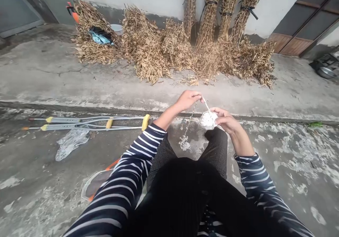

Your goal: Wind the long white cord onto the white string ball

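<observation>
White cord ball [208, 120] sits just right of centre, held above the gap between the wearer's knees; the right hand covers part of its right side. At far left, two crutches [60, 120] lie side by side on the concrete floor [39, 166], and a crumpled clear plastic bag [72, 142] lies just below them; whether it holds anything is hard to tell. Behind, a dark and blue cloth [100, 37] rests on the heaps of dried plants [150, 51], which half hide a pale basin [116, 29]. Nearer, an orange-edged item [96, 184] is partly covered by the left striped sleeve [127, 177], so its full shape cannot be made out. The left hand [187, 100] pinches a white strand [206, 104] that slants down to the ball; the fingertips' exact grip is too small to read. Below that hand, a thin cord hangs to a loose tangle [184, 143]. The right hand [228, 122], apart from the left, is closed around the ball, some of its fingers hidden behind it. Upright stalk bundles [209, 14] lean on the wall, their tops cut off. At far right, a metal pan [327, 72] sits near the picture's edge.
</observation>
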A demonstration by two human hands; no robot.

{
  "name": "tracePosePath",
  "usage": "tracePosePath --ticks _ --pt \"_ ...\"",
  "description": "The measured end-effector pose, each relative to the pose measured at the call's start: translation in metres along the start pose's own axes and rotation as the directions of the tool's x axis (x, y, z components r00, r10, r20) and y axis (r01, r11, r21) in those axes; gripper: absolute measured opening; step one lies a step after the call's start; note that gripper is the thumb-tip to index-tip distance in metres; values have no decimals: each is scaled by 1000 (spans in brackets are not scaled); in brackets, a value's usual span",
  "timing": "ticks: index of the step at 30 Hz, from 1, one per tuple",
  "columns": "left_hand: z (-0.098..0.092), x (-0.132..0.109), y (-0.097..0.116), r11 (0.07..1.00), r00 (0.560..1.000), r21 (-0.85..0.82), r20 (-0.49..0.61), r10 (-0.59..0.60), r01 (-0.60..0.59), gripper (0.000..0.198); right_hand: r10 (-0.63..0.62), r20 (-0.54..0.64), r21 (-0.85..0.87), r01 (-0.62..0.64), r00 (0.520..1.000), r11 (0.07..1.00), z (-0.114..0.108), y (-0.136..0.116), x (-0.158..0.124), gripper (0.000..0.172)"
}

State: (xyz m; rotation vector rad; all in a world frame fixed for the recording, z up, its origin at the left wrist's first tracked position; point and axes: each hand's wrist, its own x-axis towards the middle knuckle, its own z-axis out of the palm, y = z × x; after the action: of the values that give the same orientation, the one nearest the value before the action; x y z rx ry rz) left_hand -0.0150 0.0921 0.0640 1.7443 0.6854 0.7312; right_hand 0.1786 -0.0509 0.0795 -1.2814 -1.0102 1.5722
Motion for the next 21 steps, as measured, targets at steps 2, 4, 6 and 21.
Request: tracePosePath --ticks 2,4,6,21 --pt "-16 9 15 992 990 104 135 50 -65 21 47 38 -157 -40 998 987 -7 -5 2 51" --pt "-29 15 23 986 963 149 266 39 -81 19 51 25 -390 -37 998 920 -15 -12 6 46" --pt "-40 15 25 992 953 124 304 -13 -25 15 -10 -55 -669 -29 998 743 -23 -22 10 44" --pt "-33 9 12 964 945 -131 266 -191 232 36 -53 234 -321 129 971 938 -25 -60 -11 47"
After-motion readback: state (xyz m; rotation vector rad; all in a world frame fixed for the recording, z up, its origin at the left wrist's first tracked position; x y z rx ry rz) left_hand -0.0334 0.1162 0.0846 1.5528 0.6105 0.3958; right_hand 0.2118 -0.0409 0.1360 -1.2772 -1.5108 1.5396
